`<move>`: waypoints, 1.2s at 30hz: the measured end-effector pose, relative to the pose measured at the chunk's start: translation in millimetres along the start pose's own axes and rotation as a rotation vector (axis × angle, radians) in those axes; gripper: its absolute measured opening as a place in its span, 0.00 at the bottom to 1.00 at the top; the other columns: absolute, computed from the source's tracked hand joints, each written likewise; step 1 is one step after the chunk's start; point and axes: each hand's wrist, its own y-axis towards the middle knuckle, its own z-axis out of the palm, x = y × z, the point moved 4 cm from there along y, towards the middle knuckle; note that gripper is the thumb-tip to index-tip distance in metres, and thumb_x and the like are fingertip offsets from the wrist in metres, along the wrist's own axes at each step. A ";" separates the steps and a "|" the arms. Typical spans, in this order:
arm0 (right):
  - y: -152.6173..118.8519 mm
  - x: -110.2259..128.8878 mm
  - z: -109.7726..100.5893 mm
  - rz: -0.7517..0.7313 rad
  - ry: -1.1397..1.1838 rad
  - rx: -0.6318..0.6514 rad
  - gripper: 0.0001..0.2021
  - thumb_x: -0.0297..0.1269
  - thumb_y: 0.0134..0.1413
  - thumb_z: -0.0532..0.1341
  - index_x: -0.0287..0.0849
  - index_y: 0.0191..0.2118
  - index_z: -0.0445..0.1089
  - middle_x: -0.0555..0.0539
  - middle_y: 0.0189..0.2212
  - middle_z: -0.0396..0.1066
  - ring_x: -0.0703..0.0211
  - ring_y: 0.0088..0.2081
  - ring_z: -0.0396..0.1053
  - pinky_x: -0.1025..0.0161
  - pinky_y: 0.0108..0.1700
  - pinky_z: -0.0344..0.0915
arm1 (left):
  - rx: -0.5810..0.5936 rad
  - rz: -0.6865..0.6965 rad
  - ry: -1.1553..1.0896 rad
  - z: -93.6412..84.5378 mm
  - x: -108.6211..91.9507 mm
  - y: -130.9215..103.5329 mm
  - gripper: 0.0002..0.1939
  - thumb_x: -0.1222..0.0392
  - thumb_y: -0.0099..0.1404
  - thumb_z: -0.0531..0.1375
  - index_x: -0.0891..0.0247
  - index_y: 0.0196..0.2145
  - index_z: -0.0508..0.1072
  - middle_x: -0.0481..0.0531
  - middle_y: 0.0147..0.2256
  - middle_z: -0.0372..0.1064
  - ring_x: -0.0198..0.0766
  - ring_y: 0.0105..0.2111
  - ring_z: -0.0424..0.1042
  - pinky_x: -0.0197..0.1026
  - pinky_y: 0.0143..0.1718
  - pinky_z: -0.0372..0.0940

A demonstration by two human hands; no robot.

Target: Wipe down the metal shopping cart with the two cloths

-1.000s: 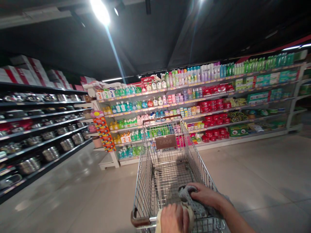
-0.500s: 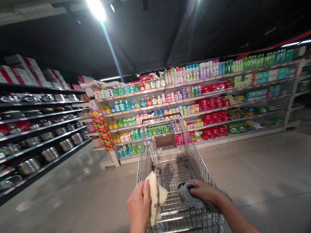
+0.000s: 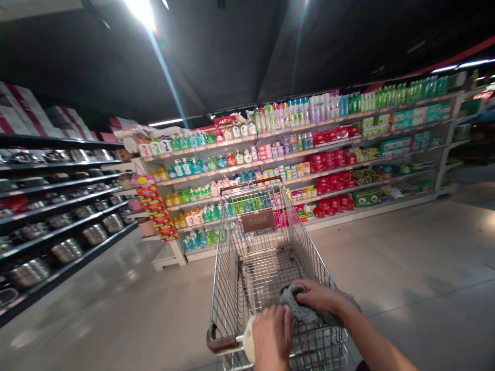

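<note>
Ahead of me stands a metal wire shopping cart [image 3: 266,257] with a brown-ended handle [image 3: 224,342] on the near side. My left hand [image 3: 273,327] is closed over a cream cloth [image 3: 249,340] at the handle bar, hiding much of the cloth. A grey spotted cloth [image 3: 299,307] is gripped in my right hand [image 3: 319,298], over the near right part of the cart. The two hands are close together. A brown sign plate [image 3: 258,220] is fixed to the cart's far end.
Shelves [image 3: 286,170] of bottles, tubs and boxes run across behind the cart. On the left, dark shelves hold metal pots [image 3: 67,251]. An orange patterned hanging display [image 3: 158,212] is at the shelf end. Tiled floor [image 3: 398,252] surrounds the cart.
My left hand has moved right and down onto the handle with the cream cloth, now near my right hand. My right hand still grips the grey cloth. The view has turned slightly right.
</note>
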 end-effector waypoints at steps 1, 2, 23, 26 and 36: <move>-0.2 -1.3 -0.8 0.003 0.018 -0.010 0.15 0.32 0.43 0.55 0.40 0.37 0.74 0.48 0.37 0.75 0.56 0.40 0.68 0.62 0.42 0.63 | 0.013 -0.005 0.007 -1.7 6.3 -1.2 0.18 0.56 0.72 0.48 0.55 0.31 0.74 0.46 0.32 0.74 0.39 0.34 0.72 0.41 0.34 0.54; -0.3 -2.7 -1.4 0.010 0.035 -0.015 0.15 0.32 0.43 0.55 0.39 0.38 0.74 0.48 0.37 0.75 0.56 0.40 0.68 0.62 0.42 0.63 | 0.017 -0.020 0.024 -4.9 16.0 -3.0 0.19 0.55 0.72 0.47 0.56 0.31 0.74 0.47 0.31 0.74 0.40 0.34 0.72 0.42 0.35 0.55; -2.2 -9.8 -9.5 0.065 0.142 0.052 0.15 0.37 0.44 0.57 0.40 0.39 0.72 0.47 0.38 0.74 0.55 0.41 0.68 0.58 0.48 0.64 | -0.033 0.035 0.064 -25.4 8.0 -17.3 0.15 0.52 0.72 0.48 0.58 0.33 0.70 0.49 0.33 0.70 0.41 0.36 0.66 0.43 0.38 0.52; -2.8 -5.4 -9.5 0.097 0.153 0.065 0.15 0.38 0.43 0.58 0.41 0.39 0.72 0.48 0.38 0.74 0.55 0.40 0.69 0.58 0.47 0.64 | -0.047 -0.080 0.125 -40.5 61.0 -24.1 0.19 0.50 0.73 0.46 0.59 0.32 0.70 0.50 0.31 0.70 0.41 0.35 0.67 0.43 0.38 0.53; 1.6 -8.4 -5.0 0.085 0.124 0.089 0.16 0.39 0.44 0.58 0.40 0.40 0.73 0.47 0.39 0.75 0.55 0.42 0.69 0.58 0.48 0.64 | -0.108 -0.011 0.016 -31.2 21.1 -21.9 0.16 0.48 0.71 0.51 0.61 0.34 0.70 0.50 0.33 0.69 0.40 0.35 0.66 0.40 0.37 0.55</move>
